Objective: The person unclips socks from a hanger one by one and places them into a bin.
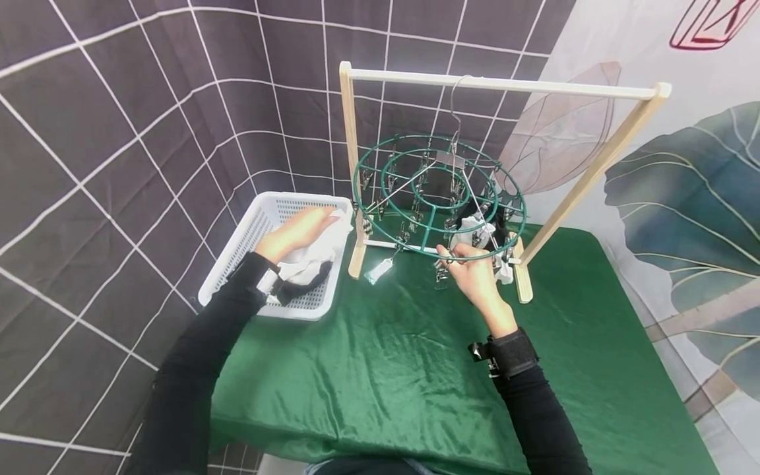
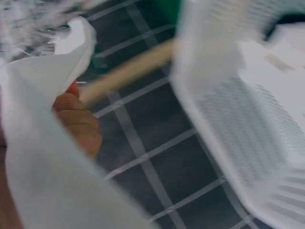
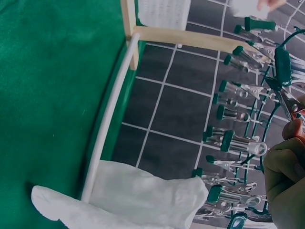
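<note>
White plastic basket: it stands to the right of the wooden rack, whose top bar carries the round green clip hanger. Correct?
No: the head view shows the white plastic basket left of the wooden rack, whose top bar does carry the round green clip hanger.

a dark grey backdrop (image 1: 107, 224) with white grid lines stood at left and rear. a pale panel (image 1: 638, 33) at right bore a large grey-green leaf (image 1: 671, 181) and, above it, a red outlined figure (image 1: 722, 24). a glossy green cloth (image 1: 356, 382) lay creased below.
</note>
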A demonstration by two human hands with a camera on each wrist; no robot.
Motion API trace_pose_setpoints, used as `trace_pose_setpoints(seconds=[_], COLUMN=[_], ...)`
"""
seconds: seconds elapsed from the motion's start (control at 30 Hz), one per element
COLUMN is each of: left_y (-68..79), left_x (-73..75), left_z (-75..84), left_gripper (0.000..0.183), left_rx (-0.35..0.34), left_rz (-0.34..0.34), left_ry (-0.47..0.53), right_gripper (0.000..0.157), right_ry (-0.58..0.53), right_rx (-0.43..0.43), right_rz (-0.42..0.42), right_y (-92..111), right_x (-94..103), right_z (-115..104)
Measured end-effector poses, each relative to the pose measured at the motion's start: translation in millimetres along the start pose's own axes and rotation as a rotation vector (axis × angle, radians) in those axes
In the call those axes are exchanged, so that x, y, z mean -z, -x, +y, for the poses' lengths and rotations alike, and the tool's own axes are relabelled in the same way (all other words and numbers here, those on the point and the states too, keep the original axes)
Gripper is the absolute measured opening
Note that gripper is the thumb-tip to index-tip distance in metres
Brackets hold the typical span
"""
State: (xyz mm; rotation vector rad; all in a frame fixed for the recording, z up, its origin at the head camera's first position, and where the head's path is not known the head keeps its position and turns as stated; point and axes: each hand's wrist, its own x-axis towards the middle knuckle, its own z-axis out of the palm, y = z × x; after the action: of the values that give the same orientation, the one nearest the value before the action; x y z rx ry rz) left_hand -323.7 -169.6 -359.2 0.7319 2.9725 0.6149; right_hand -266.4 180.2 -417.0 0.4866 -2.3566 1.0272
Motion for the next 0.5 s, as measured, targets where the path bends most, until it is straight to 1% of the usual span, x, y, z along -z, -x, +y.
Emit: trace_pose_setpoints(seconds=[0.1, 0.23, 0.3, 0.43, 0.5], left_y=[-6.8, -9.8, -10.1, -12.2, -12.7], left_x=[-7.7, -19.8, -28.0, -47.1, -56.5], left_z=[-19.6, -39.0, -47.5, -63.2, -70.7], left_gripper=[0.035, 0.037, 0.037, 0.042, 0.046], left_rx=[0.016, 0.026, 0.03, 0.06, 0.099], left_rz=[-0.039, -0.102, -0.126, -0.168, -0.212], left_ry=[0.009, -0.007, -0.021, -0.035, -0.039], right_gripper=[0.047, 0.047, 0.048, 0.049, 0.048], right_ry=[-0.016, -0.043, -0.054, -0.074, -0.071], right_rx=[0.006, 0.004, -0.001, -0.015, -0.025], right_rz=[0.004, 0.001, -0.002, -0.005, -0.005], right_y=[0.3, 0.7, 1.1, 2.3, 2.9], right_x=[-0.1, -0.2, -0.5, -0.9, -1.4], right_z=[1.6, 1.8, 1.7, 0.7, 0.7])
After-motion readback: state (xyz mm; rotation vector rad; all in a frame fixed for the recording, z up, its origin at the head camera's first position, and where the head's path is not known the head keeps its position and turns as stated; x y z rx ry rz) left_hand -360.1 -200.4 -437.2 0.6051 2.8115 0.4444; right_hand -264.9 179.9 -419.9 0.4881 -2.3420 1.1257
